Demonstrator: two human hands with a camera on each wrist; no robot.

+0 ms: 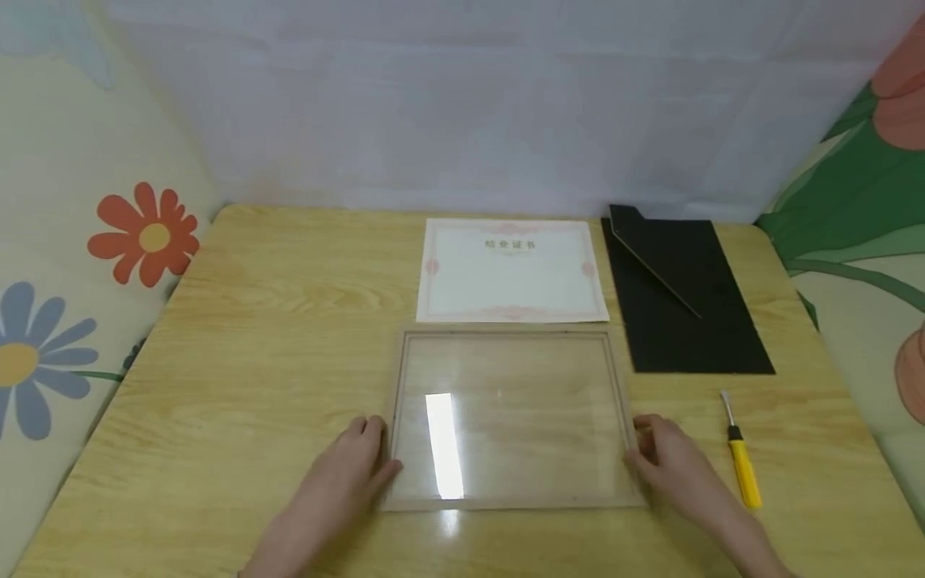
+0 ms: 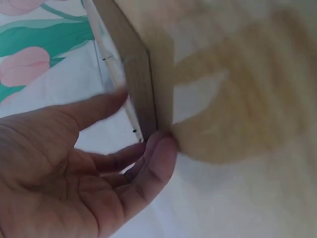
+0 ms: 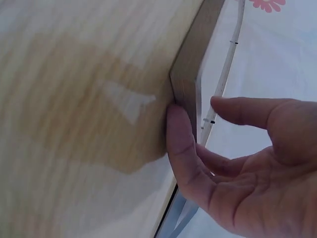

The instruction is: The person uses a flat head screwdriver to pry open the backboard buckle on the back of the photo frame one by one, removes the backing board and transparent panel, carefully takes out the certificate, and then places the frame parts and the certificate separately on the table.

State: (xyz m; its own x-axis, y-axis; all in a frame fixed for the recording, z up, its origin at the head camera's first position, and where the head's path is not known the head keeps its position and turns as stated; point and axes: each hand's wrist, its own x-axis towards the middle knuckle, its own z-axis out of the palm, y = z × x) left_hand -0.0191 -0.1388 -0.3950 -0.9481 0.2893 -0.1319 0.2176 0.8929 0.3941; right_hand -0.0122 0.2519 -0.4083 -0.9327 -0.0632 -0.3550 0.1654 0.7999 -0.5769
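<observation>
A wooden picture frame (image 1: 513, 507) with a clear pane lies flat on the table, its back side up. My left hand (image 1: 348, 461) holds its left side, thumb over the top edge and fingers against the outer side. On the opposite side my right hand (image 1: 668, 461) grips the frame the same way. The left wrist view shows the left hand (image 2: 94, 168) with fingertips at the lower edge of the frame (image 2: 141, 84). In the right wrist view, fingers of the right hand (image 3: 247, 168) touch the side of the frame (image 3: 190, 69).
A printed certificate (image 1: 513, 281) lies just beyond the frame. To its right is a black backing board (image 1: 694, 337) with its stand flap partly raised. A yellow-handled flat screwdriver (image 1: 744, 474) lies right of my right hand. White cloth (image 1: 470, 104) hangs behind the wooden table (image 1: 275, 321).
</observation>
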